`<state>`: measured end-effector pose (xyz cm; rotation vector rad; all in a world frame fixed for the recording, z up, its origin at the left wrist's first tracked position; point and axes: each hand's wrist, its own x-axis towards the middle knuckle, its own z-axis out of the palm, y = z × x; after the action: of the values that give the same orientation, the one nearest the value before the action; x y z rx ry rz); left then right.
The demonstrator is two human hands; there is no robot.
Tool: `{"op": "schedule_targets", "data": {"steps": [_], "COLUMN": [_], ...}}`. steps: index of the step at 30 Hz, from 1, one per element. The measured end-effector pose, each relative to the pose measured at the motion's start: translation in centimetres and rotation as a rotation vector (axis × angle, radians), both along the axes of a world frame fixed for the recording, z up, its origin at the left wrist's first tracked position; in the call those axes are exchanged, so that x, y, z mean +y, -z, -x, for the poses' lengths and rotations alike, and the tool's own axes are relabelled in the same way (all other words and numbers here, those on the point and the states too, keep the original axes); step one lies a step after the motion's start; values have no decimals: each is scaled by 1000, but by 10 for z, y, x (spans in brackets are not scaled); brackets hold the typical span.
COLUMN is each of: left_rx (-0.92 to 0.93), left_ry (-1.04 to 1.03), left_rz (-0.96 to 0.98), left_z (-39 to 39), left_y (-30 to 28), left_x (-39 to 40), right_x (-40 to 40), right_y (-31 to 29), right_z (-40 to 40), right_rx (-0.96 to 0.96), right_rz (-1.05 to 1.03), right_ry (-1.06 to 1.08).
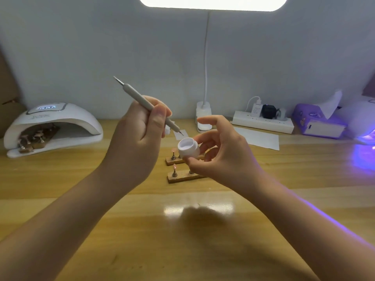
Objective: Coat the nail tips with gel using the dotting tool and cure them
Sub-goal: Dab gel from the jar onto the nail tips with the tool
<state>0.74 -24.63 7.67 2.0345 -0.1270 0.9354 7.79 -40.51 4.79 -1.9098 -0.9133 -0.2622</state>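
Two bare hands meet over the middle of the wooden tabletop point(60, 179). The left hand point(138, 134) has its fingers and thumb curled round a grey dotting tool point(146, 104), which slants from a thin metal point at 11 o'clock down to a second point at 4 o'clock, just above the jar. The right hand point(221, 151) pinches a small white jar point(188, 148) between thumb and curled fingers, its forefinger raised free. The jar is open, tilted toward the camera, and filled with a smooth white gel.

Directly below the jar, toward 6 o'clock, two wooden holder strips point(182, 176) lie on the tabletop, one behind the other, each carrying small metal stands; a pinkish nail tip point(174, 166) shows on the near strip's left stand, another on the far strip.

At 9 o'clock sits a white curing lamp point(54, 122) with a lit display on top; its digits are too blurred to read. Inside its mouth lie more wooden strips with stands point(36, 137).

At 12 o'clock a white desk lamp point(204, 118) is clipped at the back edge. Toward 2 o'clock are a white power strip point(263, 121) with chargers plugged in, a sheet of paper point(259, 138), and a purple tissue box point(316, 122). At 3 o'clock violet light spills from another lamp point(363, 126). No label can be read.
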Motion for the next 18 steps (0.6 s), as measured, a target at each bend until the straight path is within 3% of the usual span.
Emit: {"op": "schedule_targets", "data": {"steps": [9, 18], "left_rx": [78, 81], "left_ry": [-87, -110], "left_rz": [-173, -214], "left_z": [3, 2], "left_y": [-1, 1], "left_x": [-3, -3], "right_x": [3, 3], "right_y": [-7, -8], "right_z": [9, 11], "right_rx": [-25, -40], "right_rz": [-5, -9], "right_ry": [-35, -19]}}
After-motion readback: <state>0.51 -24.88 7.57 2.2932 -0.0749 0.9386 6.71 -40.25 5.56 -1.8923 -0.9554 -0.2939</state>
